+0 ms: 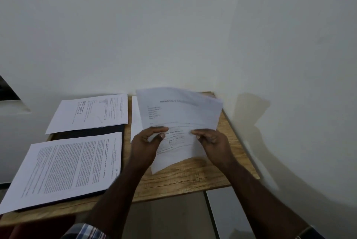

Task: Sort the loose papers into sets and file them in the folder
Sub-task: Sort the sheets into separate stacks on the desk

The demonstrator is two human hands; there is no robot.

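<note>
The left hand (148, 142) grips the lower left edge of a sheaf of printed papers (179, 121), thumb curled over the front and fingers behind; the right hand (211, 141) pinches the same sheaf at its lower right edge. The two hands hold it lifted and tilted off the surface, its upper sheets fanning apart at the top right corner.

Behind and all around the hands rises a pale wall (154, 26), meeting in a corner just right of the right hand. Beneath both hands lies the wooden table (183, 181), its grain running across.

Left of the left hand, a dark folder (92, 132) lies open flat on the table. On its nearer half rests a set of pages dense with text (65, 169); on its farther half rests another set with a small grid printed on it (90, 113). The two sets lie apart, with a dark strip of folder showing between them.

Directly behind the held sheaf, a further white sheet (135, 121) lies on the table, mostly hidden. Below the left forearm, a striped sleeve (87, 232) shows at the bottom edge.
</note>
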